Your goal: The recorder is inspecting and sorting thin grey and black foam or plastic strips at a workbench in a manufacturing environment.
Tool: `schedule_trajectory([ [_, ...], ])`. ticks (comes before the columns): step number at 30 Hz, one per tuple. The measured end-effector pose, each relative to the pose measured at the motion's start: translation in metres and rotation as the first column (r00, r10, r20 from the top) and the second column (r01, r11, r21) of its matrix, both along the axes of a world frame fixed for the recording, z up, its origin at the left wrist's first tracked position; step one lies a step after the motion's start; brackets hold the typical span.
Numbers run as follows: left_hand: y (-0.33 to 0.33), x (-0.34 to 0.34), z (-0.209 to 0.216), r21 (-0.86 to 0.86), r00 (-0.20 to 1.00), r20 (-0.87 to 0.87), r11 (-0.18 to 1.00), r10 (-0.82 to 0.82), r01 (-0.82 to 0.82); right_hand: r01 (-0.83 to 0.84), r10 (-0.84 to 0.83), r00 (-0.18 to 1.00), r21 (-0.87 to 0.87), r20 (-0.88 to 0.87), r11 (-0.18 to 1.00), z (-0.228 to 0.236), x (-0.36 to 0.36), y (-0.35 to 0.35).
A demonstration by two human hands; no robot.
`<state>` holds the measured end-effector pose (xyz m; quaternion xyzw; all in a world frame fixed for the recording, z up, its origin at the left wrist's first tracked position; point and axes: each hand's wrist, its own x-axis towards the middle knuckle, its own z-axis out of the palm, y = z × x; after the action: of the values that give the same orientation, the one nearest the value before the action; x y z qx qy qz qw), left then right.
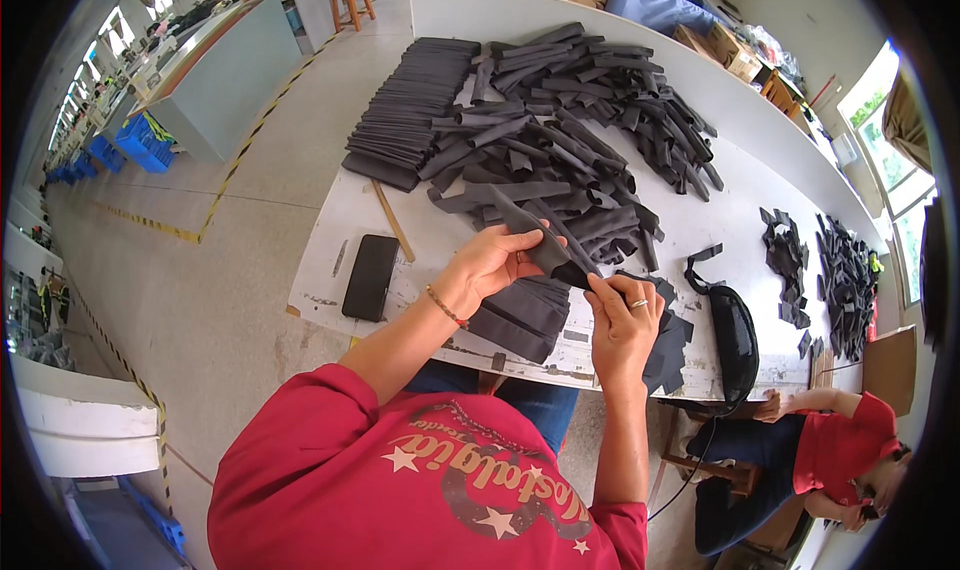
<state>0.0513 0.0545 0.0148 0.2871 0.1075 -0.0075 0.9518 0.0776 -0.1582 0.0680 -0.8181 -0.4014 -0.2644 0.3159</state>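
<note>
Between my two hands is a dark strip of fabric point(519, 222), stretched above the front of the white table. My left hand point(492, 262) grips its middle, thumb on top. At its lower right end, the fingers of my right hand point(622, 322) pinch it near the edge. Directly below lies a neat stack of dark fabric pieces point(515, 322), partly hidden by my left hand. Another stack of dark pieces point(672, 355) sits beside my right hand. Beyond the hands is a loose heap of curled dark fabric strips point(590, 170).
Folded fabric pieces point(412, 110) line the table's left side. A black phone point(370, 277) and thin wooden stick point(394, 222) lie nearer. Rightward are a black bag point(735, 345) and small fabric piles point(845, 290). A person in red point(845, 445) sits at right.
</note>
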Motion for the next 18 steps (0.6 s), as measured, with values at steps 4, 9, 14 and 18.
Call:
schedule_trajectory([
  [4, -0.003, -0.004, 0.007, 0.007, 1.000, 0.013, 1.000, -0.017, 0.017, 0.017, -0.014, 0.997, -0.039, 0.078, 0.999, 0.001, -0.001, -0.001],
  [9, -0.027, -0.017, 0.025, 0.124, 0.996, 0.048, 0.988, 0.081, -0.087, 0.079, -0.072, 0.990, -0.052, 0.123, 0.996, -0.003, -0.007, 0.005],
  [14, -0.048, -0.025, 0.036, 0.267, 0.940, 0.270, 0.921, 0.210, -0.283, 0.033, -0.031, 0.999, 0.089, -0.019, 0.995, -0.012, -0.021, 0.021],
  [18, -0.044, -0.016, 0.035, 0.233, 0.944, 0.302, 0.950, 0.132, -0.208, 0.004, 0.005, 0.989, 0.055, -0.150, 0.998, -0.027, -0.038, 0.032],
])
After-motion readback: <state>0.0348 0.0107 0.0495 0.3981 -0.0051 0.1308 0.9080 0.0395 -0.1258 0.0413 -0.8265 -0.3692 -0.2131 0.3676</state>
